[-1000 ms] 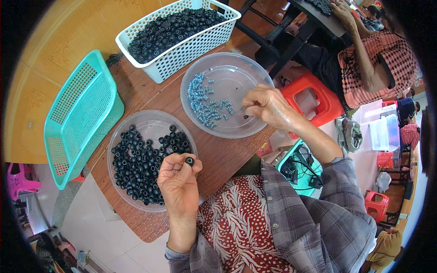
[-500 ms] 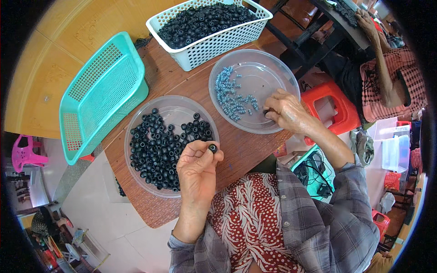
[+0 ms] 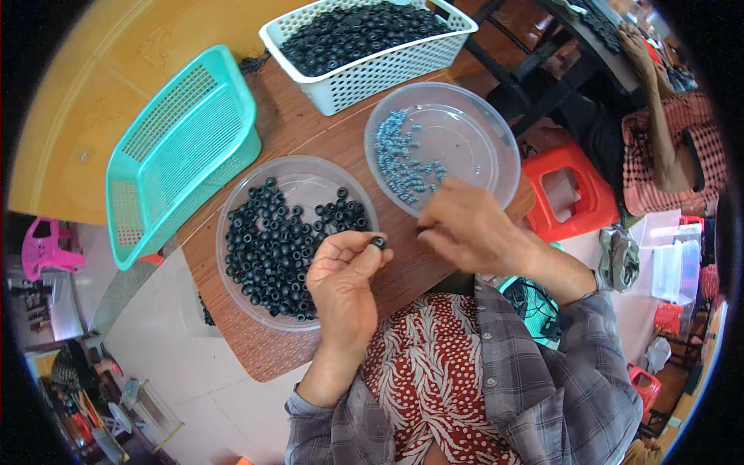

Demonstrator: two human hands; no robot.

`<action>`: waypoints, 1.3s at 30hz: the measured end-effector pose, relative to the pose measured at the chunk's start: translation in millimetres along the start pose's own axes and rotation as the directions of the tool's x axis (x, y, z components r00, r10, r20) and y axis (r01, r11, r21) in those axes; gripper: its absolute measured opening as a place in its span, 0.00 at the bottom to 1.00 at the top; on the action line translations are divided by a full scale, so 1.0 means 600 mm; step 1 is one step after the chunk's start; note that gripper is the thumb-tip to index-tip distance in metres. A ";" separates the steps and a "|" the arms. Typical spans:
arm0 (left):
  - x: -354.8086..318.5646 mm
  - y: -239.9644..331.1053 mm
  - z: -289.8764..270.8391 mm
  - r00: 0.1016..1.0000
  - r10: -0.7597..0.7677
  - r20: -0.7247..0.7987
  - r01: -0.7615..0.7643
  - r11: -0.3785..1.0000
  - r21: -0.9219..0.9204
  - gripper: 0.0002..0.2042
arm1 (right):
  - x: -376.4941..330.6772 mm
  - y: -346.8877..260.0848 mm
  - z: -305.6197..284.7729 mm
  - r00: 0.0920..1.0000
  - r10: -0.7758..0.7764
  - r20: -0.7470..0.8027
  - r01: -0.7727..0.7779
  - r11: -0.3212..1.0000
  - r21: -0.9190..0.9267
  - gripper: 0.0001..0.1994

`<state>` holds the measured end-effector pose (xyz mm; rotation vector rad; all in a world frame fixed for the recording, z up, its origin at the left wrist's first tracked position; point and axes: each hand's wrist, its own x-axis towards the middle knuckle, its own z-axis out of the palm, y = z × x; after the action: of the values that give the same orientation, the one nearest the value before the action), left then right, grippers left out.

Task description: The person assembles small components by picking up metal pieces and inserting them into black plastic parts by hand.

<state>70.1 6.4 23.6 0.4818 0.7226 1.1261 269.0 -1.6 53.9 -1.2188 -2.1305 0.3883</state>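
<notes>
Between the thumb and fingertips of my left hand (image 3: 345, 283) is a small black part (image 3: 378, 242), round with a hole, its open end up. That hand is by the right rim of a clear round tub (image 3: 325, 172), where many similar black parts (image 3: 267, 256) lie. My right hand (image 3: 477, 229), slightly blurred, is over the near rim of a second clear tub (image 3: 473, 132). Its fingers are pinched together, with something dark at the tips that I cannot make out. Small bluish metal springs (image 3: 403, 163) lie scattered on that tub's left side.
A white perforated basket (image 3: 372, 77) heaped with black parts stands at the back of the brown wooden table (image 3: 252, 349). To the left is a turquoise basket (image 3: 182, 155). A red stool (image 3: 573, 194) stands right of the table. Another person's arm (image 3: 663, 132) shows far right.
My right hand has come out of the spring tub, moving left and nearer to my left hand. My left hand keeps its black part, with little movement. The whole view has shifted slightly.
</notes>
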 end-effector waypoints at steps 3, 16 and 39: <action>-0.007 -0.006 0.000 0.994 0.106 -0.012 -0.104 0.988 0.119 0.09 | 0.023 -0.039 0.030 0.999 -0.050 0.001 0.050 0.999 0.006 0.11; -0.015 0.005 -0.019 0.986 0.162 -0.044 -0.160 0.986 0.045 0.09 | 0.037 -0.074 0.067 0.970 0.205 -0.130 -0.151 0.929 0.338 0.08; -0.022 0.008 -0.033 0.877 0.448 0.171 -0.479 0.802 0.356 0.09 | 0.049 -0.058 0.058 0.988 0.139 -0.067 -0.106 0.928 0.356 0.07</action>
<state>49.5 -4.4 16.9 1.0852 0.7843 1.4161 212.2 7.4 57.8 -1.1373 -1.8135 0.7227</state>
